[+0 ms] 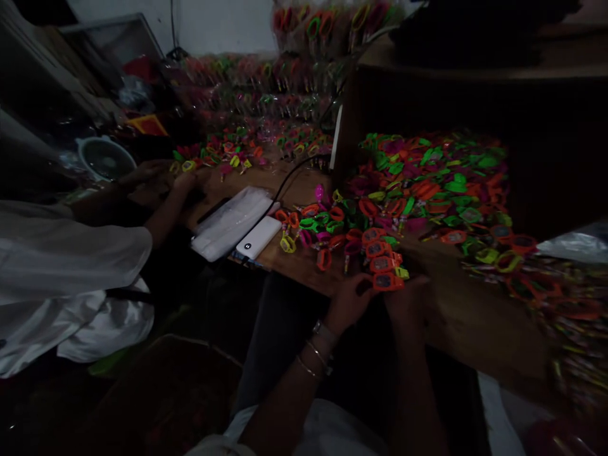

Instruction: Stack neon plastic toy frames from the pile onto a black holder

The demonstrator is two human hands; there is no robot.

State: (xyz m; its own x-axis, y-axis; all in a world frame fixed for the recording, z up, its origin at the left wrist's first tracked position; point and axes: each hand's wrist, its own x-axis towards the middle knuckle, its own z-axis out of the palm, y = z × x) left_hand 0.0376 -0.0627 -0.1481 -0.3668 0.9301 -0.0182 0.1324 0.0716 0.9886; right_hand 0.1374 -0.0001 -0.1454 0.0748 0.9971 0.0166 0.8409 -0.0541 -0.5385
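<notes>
co-worker (71, 244) cut off left, watch faces (382, 282) blurred

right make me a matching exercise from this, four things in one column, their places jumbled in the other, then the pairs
1. front orange toy watch
2. white device
3. thin bangles
4. co-worker's sleeve

A. on the left forearm
B. far left of the view
C. between left hand and right hand
D. beside the clear plastic stack

Pairs: 1-C, 2-D, 3-A, 4-B
</notes>
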